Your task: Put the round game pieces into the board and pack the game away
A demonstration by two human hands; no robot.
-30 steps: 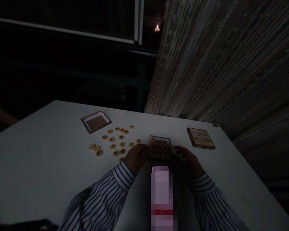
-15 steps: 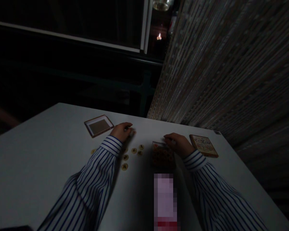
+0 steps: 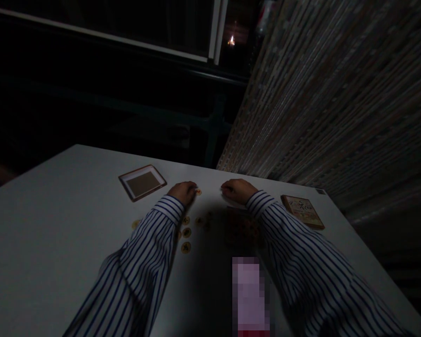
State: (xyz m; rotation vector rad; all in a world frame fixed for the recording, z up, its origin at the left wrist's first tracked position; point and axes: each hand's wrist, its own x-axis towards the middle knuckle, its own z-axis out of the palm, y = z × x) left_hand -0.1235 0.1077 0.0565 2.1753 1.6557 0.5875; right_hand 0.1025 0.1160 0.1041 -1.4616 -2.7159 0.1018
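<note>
My left hand (image 3: pixel 183 192) is closed near the far side of the table, fingers curled, with a round xiangqi piece (image 3: pixel 198 192) with a red mark at its fingertips. Across from it, my right hand (image 3: pixel 239 191) has its fingers pressed together; whatever they may hold is hidden. Just below the right wrist lies a dark open box (image 3: pixel 235 229) of reddish pieces, in shadow and partly covered by the sleeve. Several pale yellow xiangqi pieces (image 3: pixel 186 232) with dark characters lie on the table between my forearms, some partly behind my left sleeve.
An open lid or tray (image 3: pixel 142 182) lies left of my left hand on the white table (image 3: pixel 73 210). Right of my right arm is an illustrated box (image 3: pixel 303 211). A pixelated pink patch (image 3: pixel 249 295) covers the near middle. A string curtain (image 3: pixel 301 93) hangs behind the right edge.
My right hand has moved left and away from me, off the box, towards my left hand. The red-marked piece at my left fingertips shows more clearly. The view has shifted slightly.
</note>
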